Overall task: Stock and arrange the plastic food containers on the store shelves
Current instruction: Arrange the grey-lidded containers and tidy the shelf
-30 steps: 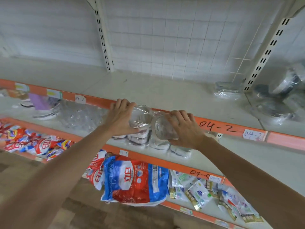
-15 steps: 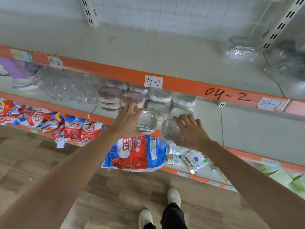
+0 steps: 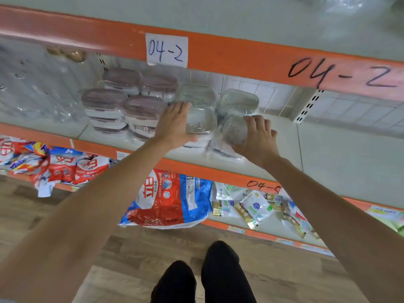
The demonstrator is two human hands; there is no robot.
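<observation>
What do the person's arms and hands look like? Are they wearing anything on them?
Both arms are bare, with no sleeves showing. The left hand and right hand wear no gloves, and no rings, watch or bracelets show. Lower down, only dark trousers appear.

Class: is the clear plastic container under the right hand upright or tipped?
Tipped: the clear plastic container leans atop its stack, its broad face towards the camera, gripped by the right hand.
</observation>
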